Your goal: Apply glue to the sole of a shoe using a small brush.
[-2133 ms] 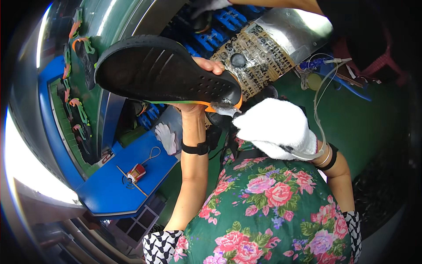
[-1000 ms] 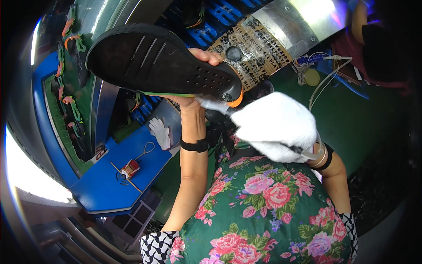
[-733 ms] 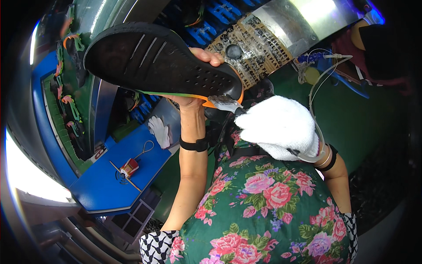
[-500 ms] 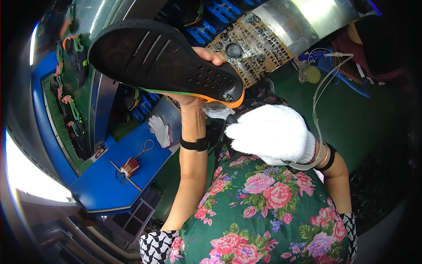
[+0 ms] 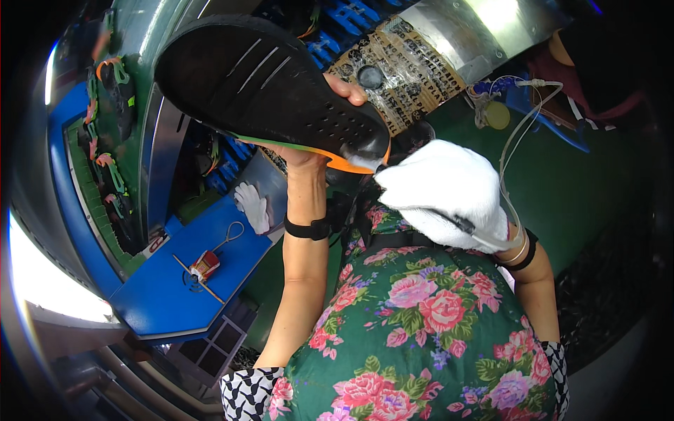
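Note:
My bare left hand point(image 5: 303, 154) grips a large black shoe sole point(image 5: 260, 91) from beneath, with fingertips showing over its far edge. The sole has slits, small holes and a green-to-orange rim. Wearing a white knit glove, my right hand point(image 5: 446, 193) is closed around a brush point(image 5: 381, 168) whose dark part shows at the glove's fingertips. A pale, wet-looking tip meets the sole's narrow right end, beside the orange rim. A clear tube point(image 5: 507, 158) leads to my right wrist; the glove hides most of the brush.
A blue table point(image 5: 161, 295) at left bears a red can-like container point(image 5: 205, 266) with a stick across it and a white glove point(image 5: 253, 207). Strapped shoe parts point(image 5: 116, 91) line a green conveyor. Ahead lies a cardboard-covered metal surface point(image 5: 414, 59). A person's dark clothing shows at far right.
The sole has shifted slightly right and tilted. My right hand has turned and moved up and right, bringing the brush tip from below the orange rim onto the sole's end.

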Demonstrator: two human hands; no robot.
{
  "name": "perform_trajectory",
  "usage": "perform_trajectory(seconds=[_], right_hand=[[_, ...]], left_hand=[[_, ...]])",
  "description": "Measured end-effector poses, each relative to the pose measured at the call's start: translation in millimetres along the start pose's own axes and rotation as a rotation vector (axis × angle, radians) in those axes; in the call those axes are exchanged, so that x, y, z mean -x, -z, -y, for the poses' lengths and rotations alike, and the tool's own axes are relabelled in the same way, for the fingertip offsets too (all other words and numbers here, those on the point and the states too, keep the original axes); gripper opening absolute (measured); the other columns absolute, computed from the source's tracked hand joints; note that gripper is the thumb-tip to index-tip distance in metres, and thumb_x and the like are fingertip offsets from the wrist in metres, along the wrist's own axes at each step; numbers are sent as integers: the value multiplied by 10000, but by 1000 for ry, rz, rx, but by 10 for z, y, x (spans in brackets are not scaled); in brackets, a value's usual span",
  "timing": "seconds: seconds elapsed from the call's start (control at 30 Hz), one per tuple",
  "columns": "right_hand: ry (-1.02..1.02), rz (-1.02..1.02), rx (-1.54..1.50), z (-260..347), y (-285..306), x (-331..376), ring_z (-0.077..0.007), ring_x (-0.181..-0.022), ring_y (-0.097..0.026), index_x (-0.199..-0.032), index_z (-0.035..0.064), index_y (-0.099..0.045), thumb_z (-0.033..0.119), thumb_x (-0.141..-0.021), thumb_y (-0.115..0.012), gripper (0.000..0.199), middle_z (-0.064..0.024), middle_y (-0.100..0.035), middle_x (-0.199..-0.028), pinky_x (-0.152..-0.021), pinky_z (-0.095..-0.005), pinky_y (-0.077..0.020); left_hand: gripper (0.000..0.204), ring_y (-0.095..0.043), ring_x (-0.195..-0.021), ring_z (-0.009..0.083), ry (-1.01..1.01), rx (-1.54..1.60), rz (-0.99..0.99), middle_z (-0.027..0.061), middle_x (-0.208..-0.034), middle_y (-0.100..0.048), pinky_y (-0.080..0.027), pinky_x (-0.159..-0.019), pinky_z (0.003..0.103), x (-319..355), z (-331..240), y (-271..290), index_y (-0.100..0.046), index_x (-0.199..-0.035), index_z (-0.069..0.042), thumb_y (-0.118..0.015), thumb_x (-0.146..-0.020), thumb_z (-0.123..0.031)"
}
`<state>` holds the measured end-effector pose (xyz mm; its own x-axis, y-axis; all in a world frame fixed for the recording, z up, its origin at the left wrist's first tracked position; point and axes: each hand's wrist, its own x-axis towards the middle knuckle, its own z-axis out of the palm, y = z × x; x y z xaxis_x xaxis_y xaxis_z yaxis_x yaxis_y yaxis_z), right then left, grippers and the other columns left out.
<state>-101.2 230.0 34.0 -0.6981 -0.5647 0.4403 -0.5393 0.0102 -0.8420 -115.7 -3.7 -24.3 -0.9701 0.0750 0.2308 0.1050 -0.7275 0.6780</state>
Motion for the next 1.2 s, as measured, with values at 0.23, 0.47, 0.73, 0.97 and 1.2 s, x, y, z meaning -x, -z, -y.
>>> perform_trajectory(seconds=[0.23,0.47,0.73,0.97,1.2], right_hand=[[-91,-61,-273,-66,39,10,-254,-828,-727,-896,51,-786,16,-703,-785,196,-111,-771,-931,-723,-348,-564],[-96,10,-366,-76,-45,55,-218,-808,-713,-925,117,-794,30,-733,-796,212,-59,-773,-950,-704,-330,-567],[116,-26,-22,-148,-122,111,-266,-857,-726,-956,74,-771,20,-717,-795,246,-96,-772,-1014,-734,-355,-571],[-43,166,-465,-111,34,58,-254,-880,-725,-951,79,-795,48,-749,-778,205,-82,-775,-973,-762,-371,-581],[179,236,-77,-159,-130,182,-246,-914,-714,-1071,114,-763,94,-775,-780,297,-82,-758,-1084,-753,-359,-582]], left_hand=[[978,-651,-932,300,14,70,-63,174,-1025,-643,-501,-893,493,45,-4,-1,-625,-1120,60,-513,-816,-862],[1018,-643,-895,283,133,71,-106,144,-997,-643,-494,-862,464,100,-23,35,-620,-1063,49,-504,-760,-916],[1322,-709,-841,335,253,25,-190,245,-1074,-663,-623,-748,471,97,-40,105,-449,-1438,-11,-167,-661,-1043],[1371,-681,-838,369,498,168,-209,278,-1015,-657,-569,-775,492,87,-155,-1,-530,-1348,44,-189,-626,-1071],[1123,-751,-822,375,643,-39,-144,250,-1090,-691,-664,-710,473,102,-103,42,-455,-1450,7,-315,-812,-906]])
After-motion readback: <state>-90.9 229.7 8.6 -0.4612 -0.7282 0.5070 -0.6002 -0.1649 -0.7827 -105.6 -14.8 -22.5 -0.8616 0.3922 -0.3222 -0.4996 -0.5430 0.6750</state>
